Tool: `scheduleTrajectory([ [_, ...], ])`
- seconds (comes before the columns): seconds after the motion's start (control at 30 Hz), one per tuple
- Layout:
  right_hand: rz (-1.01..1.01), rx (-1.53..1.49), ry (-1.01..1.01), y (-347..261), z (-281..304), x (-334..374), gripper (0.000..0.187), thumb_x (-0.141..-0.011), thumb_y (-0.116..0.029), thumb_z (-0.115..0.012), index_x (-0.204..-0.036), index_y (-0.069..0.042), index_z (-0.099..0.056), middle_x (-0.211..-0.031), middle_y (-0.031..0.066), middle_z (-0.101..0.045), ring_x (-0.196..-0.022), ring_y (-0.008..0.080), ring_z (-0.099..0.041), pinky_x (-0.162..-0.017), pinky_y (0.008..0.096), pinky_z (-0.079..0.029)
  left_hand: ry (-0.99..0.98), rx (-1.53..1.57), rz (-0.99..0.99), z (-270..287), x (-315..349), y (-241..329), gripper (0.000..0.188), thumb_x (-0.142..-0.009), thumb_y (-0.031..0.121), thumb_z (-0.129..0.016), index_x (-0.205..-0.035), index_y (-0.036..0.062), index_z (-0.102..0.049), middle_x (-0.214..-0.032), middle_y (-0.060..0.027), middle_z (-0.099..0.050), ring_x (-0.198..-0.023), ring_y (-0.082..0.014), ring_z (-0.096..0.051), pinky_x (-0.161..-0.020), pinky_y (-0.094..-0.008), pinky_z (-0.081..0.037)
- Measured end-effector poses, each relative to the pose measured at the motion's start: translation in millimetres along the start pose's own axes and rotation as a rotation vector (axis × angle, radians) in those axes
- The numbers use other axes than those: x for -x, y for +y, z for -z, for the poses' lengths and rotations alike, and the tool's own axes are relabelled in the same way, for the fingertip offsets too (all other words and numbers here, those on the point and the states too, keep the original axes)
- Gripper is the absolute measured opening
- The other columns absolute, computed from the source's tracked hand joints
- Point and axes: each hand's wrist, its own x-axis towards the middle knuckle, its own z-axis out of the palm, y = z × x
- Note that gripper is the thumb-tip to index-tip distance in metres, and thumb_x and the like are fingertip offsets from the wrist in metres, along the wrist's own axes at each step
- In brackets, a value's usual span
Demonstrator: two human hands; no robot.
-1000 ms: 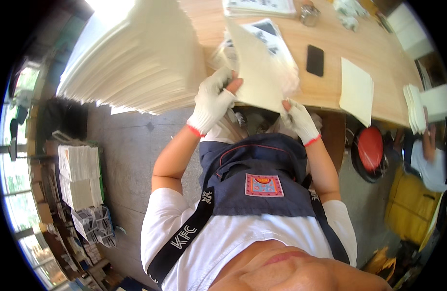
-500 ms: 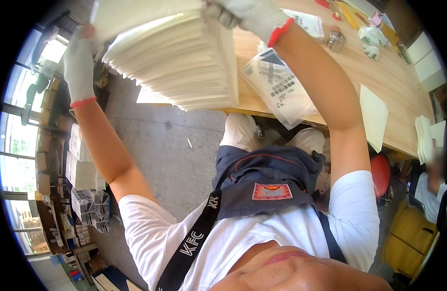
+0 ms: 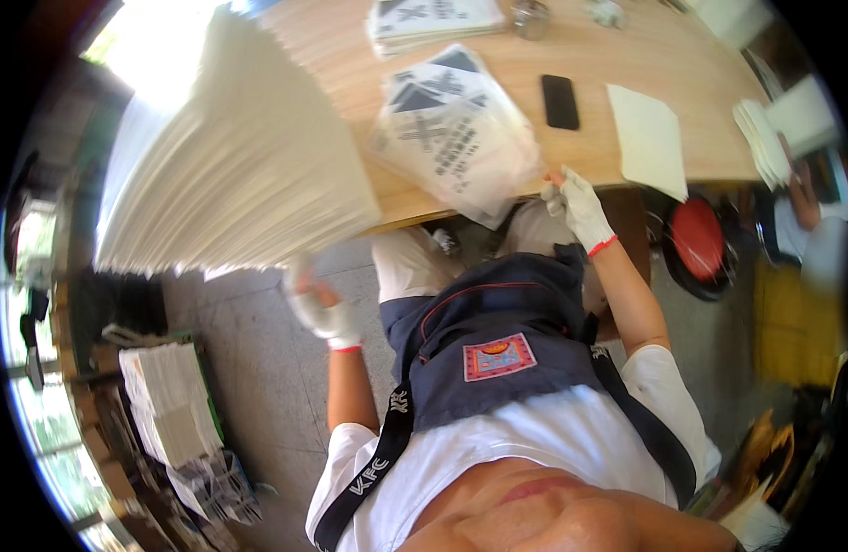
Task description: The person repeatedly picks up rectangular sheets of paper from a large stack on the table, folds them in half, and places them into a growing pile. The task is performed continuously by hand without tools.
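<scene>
A tall stack of off-white sheets stands at the left end of the wooden table, its layered edges facing me. My left hand, in a white glove with a red cuff, is just below the stack's near edge. It is blurred, with thumb and fingers apart and nothing seen in them. My right hand, gloved alike with bare fingertips, is at the table's front edge. Its fingers are closed at the right corner of a clear printed plastic bag. Several such bags overlap there.
On the table are a pile of printed bags, a glass jar, a black phone and off-white sheets. A red stool stands right; another person sits beyond. Stacked paper is at left.
Both hands have left the top of the stack and come down toward me, the right one to the printed bags. My view has shifted, bringing the phone into sight.
</scene>
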Motion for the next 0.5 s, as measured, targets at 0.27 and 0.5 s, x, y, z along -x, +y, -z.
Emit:
scheduleTrajectory([
  [0.27,-0.051,-0.091,0.589,-23,152,14,0.028,-0.094,-0.025,-0.038,-0.110,-0.006,-0.049,-0.089,0.0128,-0.064,-0.053,0.0113,-0.053,-0.042,0.0199,-0.046,-0.781,-0.365,-0.127,-203,2,11,0.052,-0.081,0.033,-0.054,-0.127,0.0116,-0.046,-0.133,-0.0155,-0.039,-0.125,-0.0363,-0.030,-0.101,-0.0444,-0.028],
  [0.5,-0.193,-0.312,0.328,-24,177,-20,0.033,-0.095,-0.033,-0.036,-0.108,-0.006,-0.048,-0.096,0.0132,-0.061,-0.058,0.0113,-0.052,-0.041,0.0204,-0.044,-1.101,-0.494,-0.536,-274,-52,-41,0.050,-0.079,0.040,-0.054,-0.125,0.0230,-0.048,-0.140,-0.0101,-0.031,-0.124,-0.0338,-0.030,-0.101,-0.0520,-0.023],
])
